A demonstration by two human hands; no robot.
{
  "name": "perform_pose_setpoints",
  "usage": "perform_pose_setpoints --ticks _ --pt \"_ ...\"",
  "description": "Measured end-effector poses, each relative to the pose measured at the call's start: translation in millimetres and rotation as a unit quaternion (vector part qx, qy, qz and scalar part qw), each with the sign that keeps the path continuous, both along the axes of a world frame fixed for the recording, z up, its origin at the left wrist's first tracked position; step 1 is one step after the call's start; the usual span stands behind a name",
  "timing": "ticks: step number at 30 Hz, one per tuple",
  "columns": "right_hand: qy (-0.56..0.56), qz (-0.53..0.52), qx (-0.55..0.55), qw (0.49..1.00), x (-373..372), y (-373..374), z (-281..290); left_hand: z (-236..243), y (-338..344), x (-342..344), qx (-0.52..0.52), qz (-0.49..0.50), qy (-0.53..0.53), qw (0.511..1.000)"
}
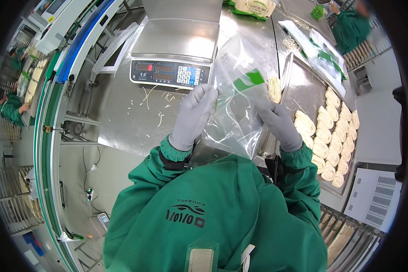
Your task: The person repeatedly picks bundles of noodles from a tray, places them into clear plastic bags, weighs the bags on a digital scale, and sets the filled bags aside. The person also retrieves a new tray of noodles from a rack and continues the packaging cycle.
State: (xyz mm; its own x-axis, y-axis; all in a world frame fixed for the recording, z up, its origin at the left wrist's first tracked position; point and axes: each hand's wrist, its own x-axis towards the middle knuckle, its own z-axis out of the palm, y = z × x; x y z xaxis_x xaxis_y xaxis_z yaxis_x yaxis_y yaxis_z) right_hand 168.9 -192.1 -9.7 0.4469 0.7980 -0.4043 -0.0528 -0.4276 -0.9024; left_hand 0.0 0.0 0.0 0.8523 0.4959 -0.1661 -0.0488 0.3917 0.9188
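green jacket cloth [177, 190] filled the foreground below a clear plastic bag [231, 115], which lay slack between the hands over the steel table [122, 124], the gloved left hand [194, 115] pinching one side between thumb and fingers and the gloved right hand [280, 124] pinching the other. that thin film could have split or slid from the gloves if both pulled unevenly, and loose noodle scraps [160, 119] below the scale [171, 73] could have clung to it had it sagged.
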Motion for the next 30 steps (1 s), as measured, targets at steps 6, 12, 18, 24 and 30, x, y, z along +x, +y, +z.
perform_pose_setpoints --ticks 6,12,18,24,30 --pt "-0.187 -0.072 0.085 0.976 -31.9 28.5 -2.2 -17.8 -23.6 10.6 0.023 -0.089 -0.054 0.994" --pt "-0.351 -0.142 0.027 0.925 6.0 14.2 18.3 -24.2 9.2 -17.5 0.098 0.002 0.026 0.995" --pt "-0.659 0.071 0.01 0.749 -38.8 33.1 24.9 3.9 2.1 19.6 0.48 0.078 0.014 0.873" --pt "-0.587 -0.054 0.105 0.801 -42.1 20.1 52.0 17.6 22.9 31.0 0.549 0.2 -0.039 0.811" --pt "-0.673 0.061 0.094 0.731 -38.9 12.4 67.5 29.4 25.2 24.5 0.377 -0.002 0.011 0.926"
